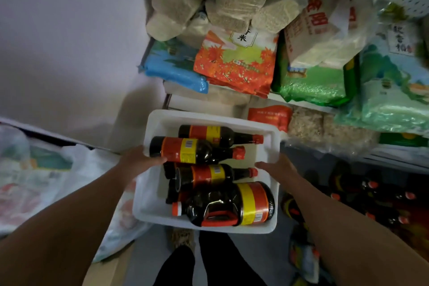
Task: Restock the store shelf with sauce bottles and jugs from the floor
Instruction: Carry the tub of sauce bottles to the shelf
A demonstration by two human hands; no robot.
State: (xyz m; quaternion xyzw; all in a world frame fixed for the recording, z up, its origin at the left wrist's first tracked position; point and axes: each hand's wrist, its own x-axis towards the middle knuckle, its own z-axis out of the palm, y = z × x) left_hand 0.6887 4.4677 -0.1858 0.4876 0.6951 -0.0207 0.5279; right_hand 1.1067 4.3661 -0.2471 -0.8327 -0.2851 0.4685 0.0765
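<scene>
A white foam box (pixel 269 137) of dark sauce bottles (pixel 197 150) is being gripped at both side rims by the left hand (pixel 139 160) and right hand (pixel 278 167), fingers curled over.

Bags of rice filled the upper racks: a blue bag (pixel 176 70) lay at the left, an orange leaf-printed bag (pixel 234 65) beside it, then a green bag (pixel 313 86) with a white sack (pixel 325 37) on top. Pale bundled packs (pixel 234 2) were piled above them. Against the lilac wall (pixel 69 30) at the left, crumpled white plastic sacks (pixel 34 181) lay on the floor.
</scene>
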